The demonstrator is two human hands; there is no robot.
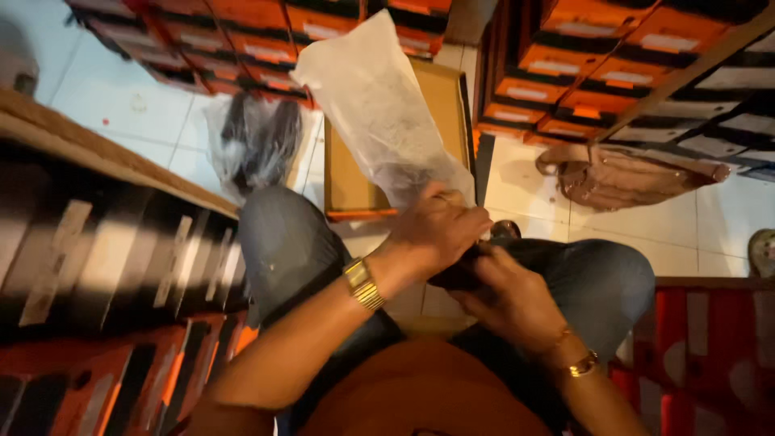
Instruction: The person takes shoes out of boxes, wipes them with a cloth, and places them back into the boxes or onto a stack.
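Gripping the lower end of a clear bag (379,113), the left hand (440,230) has its fingers curled shut on the plastic, which stands up over an open box (448,105) on the floor. The right hand (504,295) cups a dark thing (460,274) (a shoe, perhaps; it is mostly hidden) against the lap, fingers closed around it, so bag mouth and thing meet between the knees. A second bagged pair (258,141) lies on the tiles, beside stacked orange boxes (565,56).
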